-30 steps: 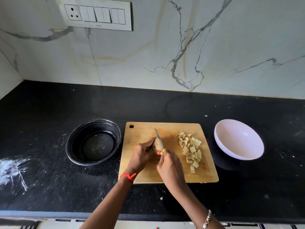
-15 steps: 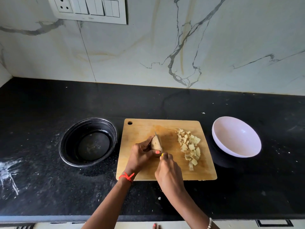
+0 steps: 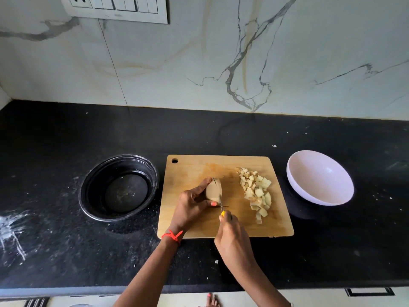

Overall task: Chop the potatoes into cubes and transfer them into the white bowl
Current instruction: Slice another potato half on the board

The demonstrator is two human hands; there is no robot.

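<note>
A wooden board (image 3: 194, 171) lies on the black worktop (image 3: 66, 134), a little right of the frame's centre, with a round hole in its upper left corner. On the board, left of its middle, the left hand (image 3: 192, 207) grips a peeled potato (image 3: 213, 189). Its fingers curl over the potato's far side and the thumb, with an orange-pink nail, presses the near side. A red thread (image 3: 172, 235) is tied round that wrist.

The right hand (image 3: 232, 238) comes in from the bottom of the frame, closed round the yellow handle of a small knife (image 3: 220, 202). The blade runs up along the right face of the potato, its edge into or against the flesh; from here I cannot tell how deep it sits.

On the right half of the board lies a loose heap of cubes (image 3: 256, 191), pale yellow, stretched from the upper part of the board down towards its lower edge. They are apart from the potato and the knife.

To the right of the board, close to its edge but not touching, stands the white bowl (image 3: 318, 180), tilted a little towards the camera. To the left of the board sits a black bowl (image 3: 88, 189), round, with a wet sheen on its bottom.

A white smear (image 3: 11, 229) marks the worktop at the far left. Behind is a marble-look wall (image 3: 199, 63) with grey veins, and a switch plate (image 3: 124, 7) at the upper left. Toes of a foot (image 3: 212, 301) show at the bottom edge.
</note>
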